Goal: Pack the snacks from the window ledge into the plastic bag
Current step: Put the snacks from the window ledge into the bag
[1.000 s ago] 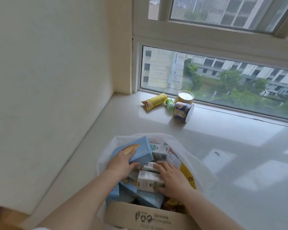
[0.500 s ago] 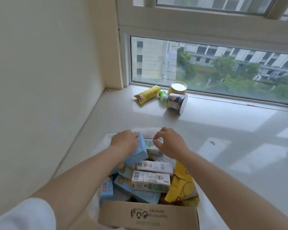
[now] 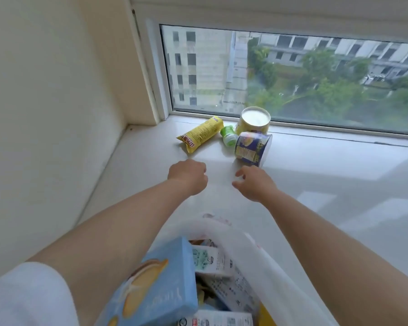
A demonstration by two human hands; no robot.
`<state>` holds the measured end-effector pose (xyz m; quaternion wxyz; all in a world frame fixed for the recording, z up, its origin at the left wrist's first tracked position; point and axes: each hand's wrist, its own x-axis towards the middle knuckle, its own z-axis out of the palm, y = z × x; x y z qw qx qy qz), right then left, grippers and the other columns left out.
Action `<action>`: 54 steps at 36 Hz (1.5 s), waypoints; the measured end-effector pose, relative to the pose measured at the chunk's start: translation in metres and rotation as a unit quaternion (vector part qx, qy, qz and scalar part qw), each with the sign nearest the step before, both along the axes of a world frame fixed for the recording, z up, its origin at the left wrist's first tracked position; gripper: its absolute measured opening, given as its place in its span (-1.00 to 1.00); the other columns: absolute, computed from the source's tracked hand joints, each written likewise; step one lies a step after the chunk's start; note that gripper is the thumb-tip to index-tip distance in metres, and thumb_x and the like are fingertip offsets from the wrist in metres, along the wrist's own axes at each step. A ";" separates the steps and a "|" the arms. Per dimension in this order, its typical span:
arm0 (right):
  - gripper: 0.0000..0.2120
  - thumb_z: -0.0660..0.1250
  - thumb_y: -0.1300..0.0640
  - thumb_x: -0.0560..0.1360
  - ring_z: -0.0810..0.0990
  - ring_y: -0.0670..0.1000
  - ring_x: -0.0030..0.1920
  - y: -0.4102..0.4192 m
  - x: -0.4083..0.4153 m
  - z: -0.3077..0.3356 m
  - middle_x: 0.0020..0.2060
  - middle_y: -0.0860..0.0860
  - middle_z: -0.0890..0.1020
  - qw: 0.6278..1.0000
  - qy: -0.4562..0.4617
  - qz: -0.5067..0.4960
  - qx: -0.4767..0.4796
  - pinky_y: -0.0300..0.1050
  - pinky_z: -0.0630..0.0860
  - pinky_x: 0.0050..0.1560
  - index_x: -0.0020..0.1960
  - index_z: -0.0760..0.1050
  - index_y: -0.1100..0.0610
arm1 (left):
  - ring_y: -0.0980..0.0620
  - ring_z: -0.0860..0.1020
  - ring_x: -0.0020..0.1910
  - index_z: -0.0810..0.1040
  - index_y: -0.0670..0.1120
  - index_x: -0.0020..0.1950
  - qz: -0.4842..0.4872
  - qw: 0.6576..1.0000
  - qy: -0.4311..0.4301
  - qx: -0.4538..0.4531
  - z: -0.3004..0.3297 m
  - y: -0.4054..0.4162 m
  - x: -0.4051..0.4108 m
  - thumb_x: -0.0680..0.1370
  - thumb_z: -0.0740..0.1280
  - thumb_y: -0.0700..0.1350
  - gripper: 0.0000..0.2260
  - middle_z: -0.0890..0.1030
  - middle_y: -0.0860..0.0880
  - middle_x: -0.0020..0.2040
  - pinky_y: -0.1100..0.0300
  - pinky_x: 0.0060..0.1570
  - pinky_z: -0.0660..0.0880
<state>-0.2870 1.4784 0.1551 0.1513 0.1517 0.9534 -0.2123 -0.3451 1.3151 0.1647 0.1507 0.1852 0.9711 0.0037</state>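
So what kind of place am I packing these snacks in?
Probably a room in an upper-floor flat: a wide pale window ledge, a window looking down on trees and buildings, and a plain cream wall at the left.

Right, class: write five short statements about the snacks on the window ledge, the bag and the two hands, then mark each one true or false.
1. Four snacks remain by the window: yellow packet, green bottle, yellow tub, blue tub. True.
2. The blue tub stands upright. False: it lies on its side.
3. The left hand grips the yellow packet. False: it holds nothing.
4. The right hand is nearest the blue tub. True.
5. The plastic bag is empty. False: it holds boxes and cartons.
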 end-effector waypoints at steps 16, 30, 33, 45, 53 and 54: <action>-0.35 0.23 -0.18 0.45 -0.02 0.20 0.44 0.074 -0.155 -0.093 0.44 0.08 -0.02 0.972 0.003 -0.078 0.221 0.26 0.26 0.26 0.43 0.13 0.04 | -0.12 0.27 0.35 0.32 -0.03 0.38 0.023 0.999 0.014 -0.045 -0.142 0.061 -0.175 0.56 0.18 -0.06 -0.62 0.33 -0.12 0.34 0.02 0.22 0.32; -0.18 0.17 -0.42 0.31 0.20 0.21 0.34 0.097 -0.215 -0.131 0.45 0.15 0.08 0.957 0.037 -0.134 0.255 0.18 0.21 0.19 0.40 0.25 0.07 | -0.19 0.05 0.50 -0.12 0.06 0.54 0.110 0.993 0.048 -0.023 -0.192 0.098 -0.267 0.50 0.32 0.11 -0.22 0.03 -0.17 0.52 -0.14 0.41 0.07; -0.21 0.17 -0.38 0.33 0.21 0.21 0.33 0.099 -0.213 -0.131 0.42 0.15 0.14 0.957 0.037 -0.129 0.256 0.18 0.21 0.19 0.39 0.26 0.08 | -0.17 0.33 0.32 0.00 0.03 0.50 0.109 0.992 0.055 -0.015 -0.200 0.084 -0.265 0.48 0.34 0.11 -0.28 0.29 -0.18 0.33 -0.06 0.24 0.30; -0.25 0.25 -0.27 0.34 -0.02 0.22 0.44 0.082 -0.175 -0.118 0.45 0.13 0.04 0.973 -0.013 -0.062 0.223 0.29 0.24 0.17 0.44 0.13 -0.04 | -0.17 0.44 0.18 0.11 -0.06 0.39 0.114 0.993 0.011 -0.021 -0.189 0.056 -0.209 0.47 0.32 0.03 -0.41 0.35 -0.16 0.19 0.01 0.12 0.41; -0.36 0.23 -0.26 0.35 0.06 0.14 0.42 0.067 -0.101 -0.103 0.38 0.05 0.18 0.980 -0.048 0.010 0.193 0.29 0.18 0.21 0.38 0.23 -0.11 | -0.10 0.50 0.04 0.08 0.05 0.39 0.138 0.986 -0.090 -0.026 -0.174 0.005 -0.130 0.43 0.28 0.03 -0.40 0.42 -0.07 0.02 0.10 -0.05 0.44; -0.38 0.22 -0.26 0.35 0.10 0.14 0.40 0.064 -0.092 -0.099 0.38 0.04 0.20 0.980 -0.049 0.018 0.190 0.28 0.19 0.20 0.37 0.27 -0.11 | -0.10 0.51 0.02 0.07 0.06 0.39 0.144 0.985 -0.093 -0.031 -0.170 0.001 -0.119 0.43 0.26 0.02 -0.41 0.43 -0.07 0.01 0.11 -0.04 0.45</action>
